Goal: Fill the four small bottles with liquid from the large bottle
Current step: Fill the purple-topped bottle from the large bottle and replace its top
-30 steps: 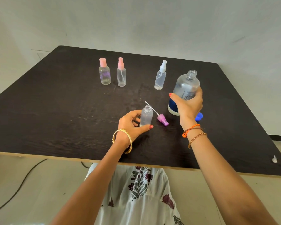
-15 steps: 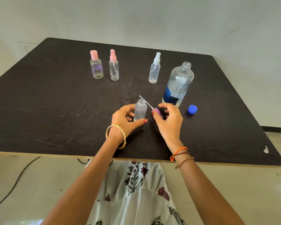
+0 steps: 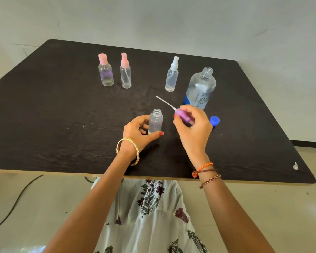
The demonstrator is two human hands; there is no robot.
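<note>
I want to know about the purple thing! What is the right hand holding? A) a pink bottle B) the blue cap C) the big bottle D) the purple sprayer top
D: the right hand pinches the purple sprayer top, its thin tube sticking out, beside the open small bottle.

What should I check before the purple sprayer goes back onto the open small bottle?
1. Left hand steadies the open small bottle, upright on the table: ok.
2. Bottle neck clear, nothing over it: ok.
3. Right hand has a grip on the purple sprayer: ok.
4. Sprayer tube aimed at the neck: not ok, it points up and away.
5. Fill level in the small bottle: cannot tell.
6. Large bottle upright, clear of the hands; blue cap off: ok.
</note>
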